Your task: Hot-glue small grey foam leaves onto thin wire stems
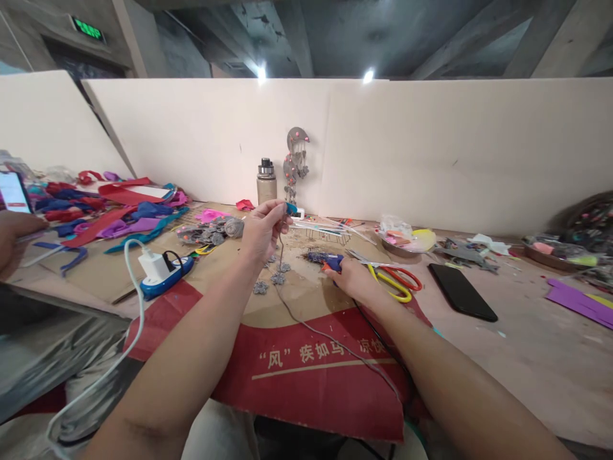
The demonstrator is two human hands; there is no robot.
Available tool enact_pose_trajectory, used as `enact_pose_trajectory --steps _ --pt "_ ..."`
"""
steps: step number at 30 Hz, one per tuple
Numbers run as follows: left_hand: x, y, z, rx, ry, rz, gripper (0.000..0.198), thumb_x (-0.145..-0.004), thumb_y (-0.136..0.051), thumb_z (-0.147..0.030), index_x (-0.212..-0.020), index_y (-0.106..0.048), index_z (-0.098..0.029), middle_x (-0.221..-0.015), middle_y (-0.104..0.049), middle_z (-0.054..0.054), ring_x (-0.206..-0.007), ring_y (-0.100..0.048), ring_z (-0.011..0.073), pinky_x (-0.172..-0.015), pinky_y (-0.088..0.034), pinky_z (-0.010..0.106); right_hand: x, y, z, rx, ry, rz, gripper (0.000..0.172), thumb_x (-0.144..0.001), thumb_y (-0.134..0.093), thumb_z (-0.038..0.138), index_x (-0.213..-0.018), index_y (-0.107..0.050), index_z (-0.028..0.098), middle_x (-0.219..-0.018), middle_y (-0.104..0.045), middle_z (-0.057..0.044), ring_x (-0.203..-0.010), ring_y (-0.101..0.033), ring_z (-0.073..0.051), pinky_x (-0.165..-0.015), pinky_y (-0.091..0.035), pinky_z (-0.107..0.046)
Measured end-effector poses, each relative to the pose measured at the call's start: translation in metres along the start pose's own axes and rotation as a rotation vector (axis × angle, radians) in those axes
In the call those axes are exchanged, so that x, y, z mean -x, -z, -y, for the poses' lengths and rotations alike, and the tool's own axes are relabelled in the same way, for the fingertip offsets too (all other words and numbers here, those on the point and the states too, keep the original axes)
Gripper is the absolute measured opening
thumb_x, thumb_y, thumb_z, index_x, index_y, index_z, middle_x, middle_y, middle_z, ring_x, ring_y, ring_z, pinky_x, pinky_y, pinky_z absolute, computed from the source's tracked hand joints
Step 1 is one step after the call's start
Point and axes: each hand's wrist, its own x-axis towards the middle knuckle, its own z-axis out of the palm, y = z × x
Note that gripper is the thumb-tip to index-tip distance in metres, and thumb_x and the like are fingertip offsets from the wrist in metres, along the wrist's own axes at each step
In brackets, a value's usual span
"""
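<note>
My left hand (pixel 263 233) is raised above the cardboard, thumb and fingers pinched on a thin grey cord (pixel 306 324). A small teal piece (pixel 291 209) shows at its fingertips; whether it is held or worn on a finger I cannot tell. The cord hangs past several small grey crocheted-looking flowers (pixel 278 279) and trails over the red printed part of the cardboard (pixel 316 383). Low over the work surface, my right hand (pixel 352 276) is closed around a blue glue gun (pixel 332 260) with an orange trigger. Its nozzle end points left, towards the flowers.
Yellow- and red-handled scissors (pixel 393 281) lie beside my right hand, and a black phone (pixel 462 292) farther right. A power strip (pixel 165 278) with a white charger is at left. Behind stand a bottle (pixel 267 182) and a grey hanging ornament (pixel 297 160). Another person's hand (pixel 19 233) is far left.
</note>
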Motion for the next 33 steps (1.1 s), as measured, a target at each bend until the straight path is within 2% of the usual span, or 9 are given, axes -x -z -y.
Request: enact_pose_trajectory --steps 3,8,10,12,14,18,24,28,33 --pt "0.006 -0.004 0.002 -0.027 0.017 0.076 0.021 -0.066 -0.079 -0.028 -0.077 -0.066 -0.015 -0.068 -0.063 0.000 -0.055 -0.056 0.0068 -0.045 -0.040 0.016 -0.003 -0.014 -0.001 -0.019 -0.063 -0.019 0.025 -0.067 -0.070 0.025 -0.052 -0.050 0.024 -0.046 -0.052 -0.001 -0.046 -0.054 -0.019 -0.050 -0.041 -0.031" --pt "0.008 -0.007 0.003 -0.057 0.037 0.054 0.020 -0.067 -0.077 -0.029 -0.077 -0.067 -0.015 -0.067 -0.063 0.000 -0.054 -0.056 0.0074 -0.046 -0.042 0.018 -0.010 -0.006 -0.008 -0.289 -0.058 0.061 0.029 -0.067 -0.065 0.024 -0.045 -0.045 0.024 -0.033 -0.039 0.006 -0.029 -0.035 -0.010 -0.035 -0.027 -0.025" --pt "0.006 -0.006 0.004 -0.075 0.055 0.024 0.021 -0.066 -0.077 -0.029 -0.077 -0.067 -0.015 -0.066 -0.063 0.000 -0.055 -0.057 0.0076 -0.047 -0.042 0.018 -0.010 0.001 -0.008 -0.426 -0.083 0.049 0.023 -0.069 -0.063 0.026 -0.051 -0.050 0.023 -0.035 -0.043 0.005 -0.030 -0.037 -0.011 -0.033 -0.026 -0.024" --pt "0.003 -0.003 0.007 -0.090 0.077 -0.001 0.022 -0.064 -0.078 -0.030 -0.076 -0.067 -0.014 -0.064 -0.062 0.000 -0.055 -0.057 0.0075 -0.048 -0.042 0.018 -0.009 0.008 -0.002 -0.567 -0.175 0.006 0.012 -0.069 -0.063 0.028 -0.063 -0.054 0.022 -0.045 -0.053 0.003 -0.036 -0.046 -0.013 -0.035 -0.032 -0.024" --pt "0.000 0.000 0.011 -0.100 0.094 -0.030 0.025 -0.062 -0.080 -0.031 -0.075 -0.067 -0.013 -0.063 -0.062 0.000 -0.054 -0.056 0.0071 -0.049 -0.042 0.018 -0.007 0.015 0.007 -0.707 -0.237 -0.073 0.016 -0.066 -0.063 0.026 -0.078 -0.053 0.022 -0.060 -0.061 0.002 -0.044 -0.054 -0.014 -0.040 -0.041 -0.025" --pt "-0.003 0.005 0.017 -0.124 0.103 -0.088 0.028 -0.058 -0.081 -0.032 -0.074 -0.067 -0.013 -0.063 -0.064 0.000 -0.054 -0.057 0.0075 -0.050 -0.043 0.019 0.005 0.032 0.032 -0.912 -0.066 -0.177 0.031 -0.066 -0.059 0.022 -0.096 -0.049 0.022 -0.082 -0.065 0.000 -0.053 -0.059 -0.013 -0.052 -0.050 -0.028" --pt "-0.004 0.008 0.021 -0.150 0.110 -0.102 0.032 -0.058 -0.082 -0.036 -0.075 -0.067 -0.013 -0.062 -0.065 0.000 -0.054 -0.059 0.0082 -0.055 -0.047 0.021 0.028 0.047 0.052 -0.920 0.163 -0.080 0.023 -0.087 -0.051 0.036 -0.099 -0.057 0.018 -0.065 -0.056 0.004 -0.052 -0.053 -0.011 -0.056 -0.046 -0.027" --pt "-0.004 0.008 0.022 -0.168 0.117 -0.109 0.035 -0.057 -0.083 -0.037 -0.076 -0.066 -0.012 -0.064 -0.066 0.001 -0.056 -0.060 0.0091 -0.059 -0.051 0.024 0.032 0.045 0.056 -0.897 0.187 -0.091 0.035 -0.088 -0.054 0.049 -0.101 -0.056 0.017 -0.072 -0.059 0.001 -0.054 -0.053 -0.011 -0.054 -0.046 -0.026" --pt "-0.001 0.006 0.022 -0.211 0.102 -0.080 0.036 -0.061 -0.082 -0.039 -0.079 -0.067 -0.012 -0.066 -0.066 0.002 -0.059 -0.064 0.0115 -0.064 -0.054 0.027 0.033 0.040 0.054 -0.816 0.183 -0.108 0.035 -0.089 -0.053 0.051 -0.103 -0.056 0.018 -0.081 -0.065 -0.003 -0.056 -0.055 -0.012 -0.055 -0.049 -0.028"
